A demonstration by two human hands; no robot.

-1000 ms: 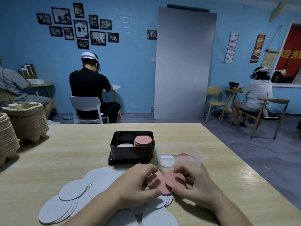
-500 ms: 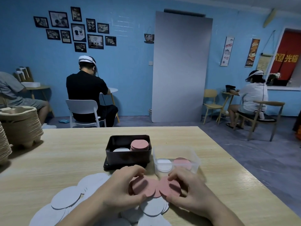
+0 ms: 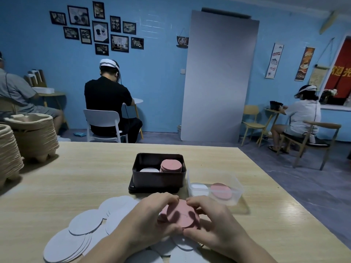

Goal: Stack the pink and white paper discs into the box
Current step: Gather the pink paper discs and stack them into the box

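Observation:
A small stack of pink discs (image 3: pixel 179 215) sits between my two hands, just above the table. My left hand (image 3: pixel 150 223) curls round its left edge and my right hand (image 3: pixel 212 223) curls round its right edge. Loose white discs (image 3: pixel 85 223) lie spread on the table to the left and under my hands. Behind them stands a black box (image 3: pixel 157 179) holding a pink stack (image 3: pixel 171 166) on the right and a white stack (image 3: pixel 149 170) on the left. A clear plastic box (image 3: pixel 235 186) to its right holds one white disc (image 3: pixel 196 186) and a pink one (image 3: pixel 221 190).
Stacks of brown pulp trays (image 3: pixel 32 137) stand at the table's far left. The wooden table (image 3: pixel 76 177) ends at the right at a drop to the floor. Three seated people work at small tables by the blue wall.
The two pink piles that lay side by side under my fingers have been pushed together into one stack between my hands. The view tilted slightly.

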